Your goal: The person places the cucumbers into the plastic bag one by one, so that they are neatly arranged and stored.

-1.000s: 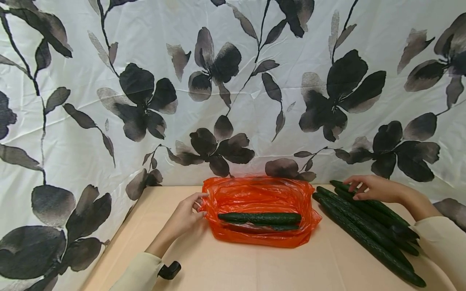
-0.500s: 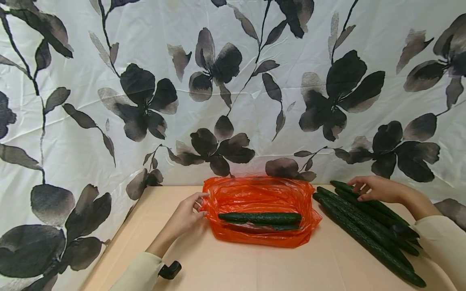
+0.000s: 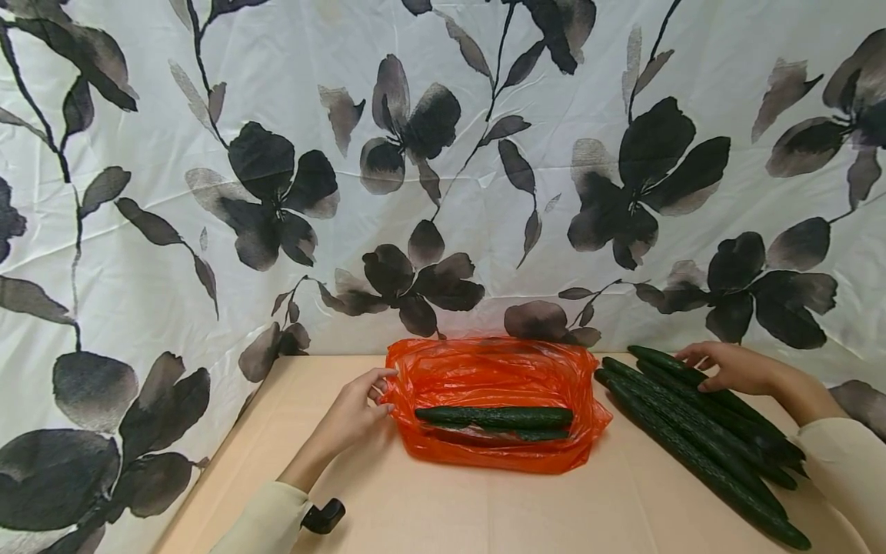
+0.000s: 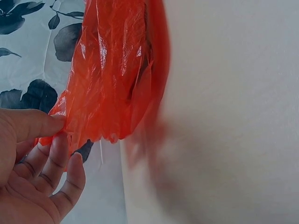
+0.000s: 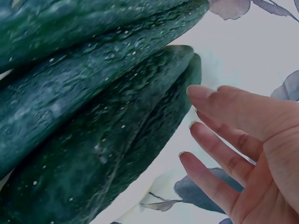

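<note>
Thumb and fingers of my left hand pinch the left edge of a crinkled red plastic bag, and the pinch shows up close in the left wrist view. Across the front of the bag lies a dark green cucumber, with part of another under it. To the right, several long cucumbers lie side by side at a slant. Over the far side of this pile is my right hand, its fingers loosely bent and holding nothing. In the right wrist view its thumb comes close to the cucumber tips.
The tabletop is pale beige. Behind it hangs a white cloth printed with dark flowers, which also runs down the left side. A black device sits at the left wrist.
My right hand has shifted slightly right and toward me along the cucumbers. The far cucumber's near end has slid a little. My left hand and the bag stay in place.
</note>
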Demonstrator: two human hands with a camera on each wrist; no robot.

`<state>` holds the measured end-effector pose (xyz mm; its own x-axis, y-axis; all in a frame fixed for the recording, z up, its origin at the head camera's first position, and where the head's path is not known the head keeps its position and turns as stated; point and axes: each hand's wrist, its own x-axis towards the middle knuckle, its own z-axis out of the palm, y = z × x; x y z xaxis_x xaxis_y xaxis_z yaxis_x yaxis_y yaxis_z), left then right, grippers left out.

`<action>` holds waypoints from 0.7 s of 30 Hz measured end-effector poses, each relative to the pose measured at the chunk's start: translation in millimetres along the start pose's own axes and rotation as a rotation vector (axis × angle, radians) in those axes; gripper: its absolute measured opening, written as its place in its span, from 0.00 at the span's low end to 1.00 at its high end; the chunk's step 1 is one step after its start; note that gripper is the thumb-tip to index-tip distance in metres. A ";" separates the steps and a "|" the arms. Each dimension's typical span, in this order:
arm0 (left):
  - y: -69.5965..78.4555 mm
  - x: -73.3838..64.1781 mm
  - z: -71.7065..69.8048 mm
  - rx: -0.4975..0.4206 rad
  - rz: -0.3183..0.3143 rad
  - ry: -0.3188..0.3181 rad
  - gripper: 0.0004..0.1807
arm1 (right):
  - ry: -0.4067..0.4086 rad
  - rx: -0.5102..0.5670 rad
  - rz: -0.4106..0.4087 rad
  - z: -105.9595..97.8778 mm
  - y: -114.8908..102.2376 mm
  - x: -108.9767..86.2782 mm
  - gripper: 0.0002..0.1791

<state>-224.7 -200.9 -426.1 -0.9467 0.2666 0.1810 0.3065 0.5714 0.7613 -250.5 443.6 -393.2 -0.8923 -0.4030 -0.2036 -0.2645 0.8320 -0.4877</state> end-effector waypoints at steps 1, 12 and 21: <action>0.1 -0.1 -0.1 0.000 0.001 -0.001 0.31 | -0.002 0.004 0.006 0.1 1.9 -0.2 0.35; -2.2 -1.2 -1.0 -0.001 0.010 -0.006 0.31 | -0.008 0.025 0.038 5.4 17.0 -4.0 0.34; -2.6 -0.6 -0.5 0.003 0.004 -0.004 0.31 | -0.060 0.008 0.070 6.7 24.6 -3.5 0.33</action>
<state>-224.9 -202.9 -427.9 -0.9452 0.2717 0.1812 0.3101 0.5731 0.7585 -251.3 462.9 -410.2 -0.8851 -0.3659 -0.2876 -0.1987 0.8559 -0.4775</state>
